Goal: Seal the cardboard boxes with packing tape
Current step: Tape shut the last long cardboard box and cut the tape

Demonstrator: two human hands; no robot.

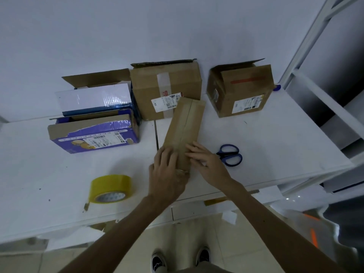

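Beneath the flat, pressing fingers of the left hand [167,174] and right hand [207,162] lies a narrow cardboard box [185,119]; tape roll [111,189] to their left, scissors [230,154] right.

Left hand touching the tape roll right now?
Apart. Head view shows bare white table between the tape roll and the left hand, which rests on the narrow box.

The right hand [208,164] hides the blades of the scissors [232,154]; the labels [165,103] are illegibly small.

White table [256,144], pale wall [118,26], tiled floor [226,235]
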